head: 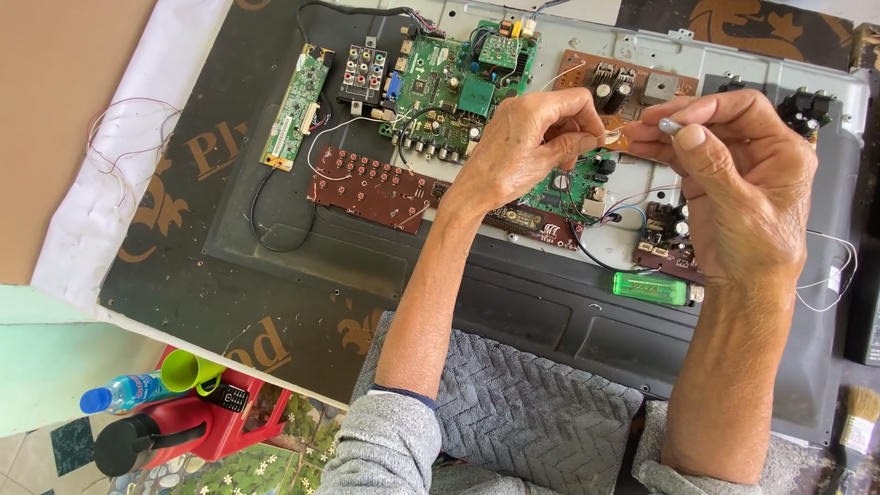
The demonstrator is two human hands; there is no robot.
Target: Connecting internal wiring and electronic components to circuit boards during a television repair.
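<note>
Bright, even daylight fills the scene, with only soft, faint shadows under the hands. The white cloth (137,137) at far left is nearly washed out. Focus is sharp across the circuit boards (440,82); the paintbrush (860,417) at near right looks slightly soft.

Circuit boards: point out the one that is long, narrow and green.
The slim green strip board at the far left, lying apart from the others. The rest are wider green boards or brown ones.
</note>
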